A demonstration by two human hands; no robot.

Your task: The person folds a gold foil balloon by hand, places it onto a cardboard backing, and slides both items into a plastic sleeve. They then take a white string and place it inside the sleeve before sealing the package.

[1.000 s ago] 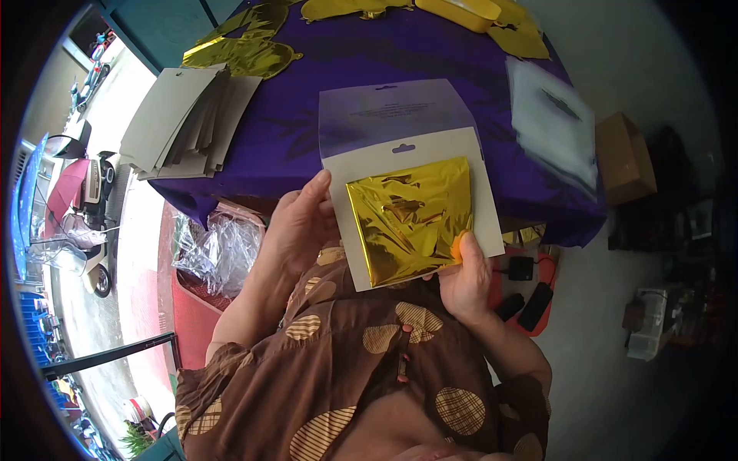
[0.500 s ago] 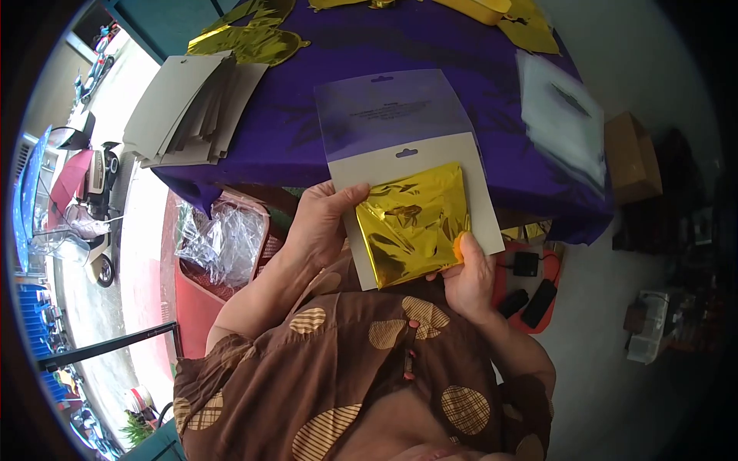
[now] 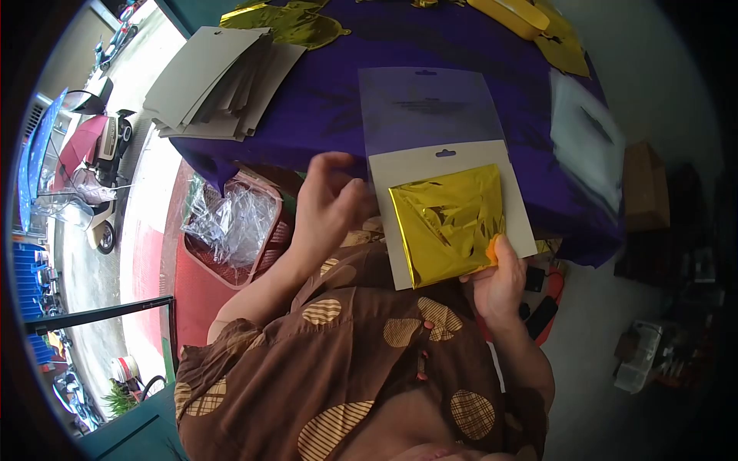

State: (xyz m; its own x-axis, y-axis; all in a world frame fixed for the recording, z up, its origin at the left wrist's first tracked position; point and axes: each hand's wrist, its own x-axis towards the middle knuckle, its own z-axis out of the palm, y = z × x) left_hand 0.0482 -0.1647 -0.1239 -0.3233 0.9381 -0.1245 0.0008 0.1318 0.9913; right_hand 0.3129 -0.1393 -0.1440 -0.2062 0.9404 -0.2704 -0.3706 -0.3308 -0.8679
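A folded gold foil packet (image 3: 446, 223) lies against a pale card (image 3: 388, 169) with a hang hole near its top. Beyond the card's top edge extends a clear plastic sleeve (image 3: 427, 115) with a hang hole and small print. My right hand (image 3: 500, 288) grips the packet and card at their lower right corner, thumb on top and fingers behind; something orange (image 3: 492, 250) covers the thumb tip. Left of the card, my left hand (image 3: 330, 203) is off it, fingers bent and apart, slightly blurred, holding nothing.
On the purple tablecloth (image 3: 323, 107) sit a stack of pale cards (image 3: 207, 84), flat gold foil shapes (image 3: 300, 27), a yellow tray (image 3: 511, 15) and a pile of clear plastic sleeves (image 3: 588, 138). Below left stands a red basket (image 3: 265, 257) with crumpled clear plastic (image 3: 231, 211). A cardboard box (image 3: 646, 188) is at right.
My left hand has let go of the card's left edge and drawn away from it. The card, foil packet and sleeve have shifted right in view, still in my right hand.
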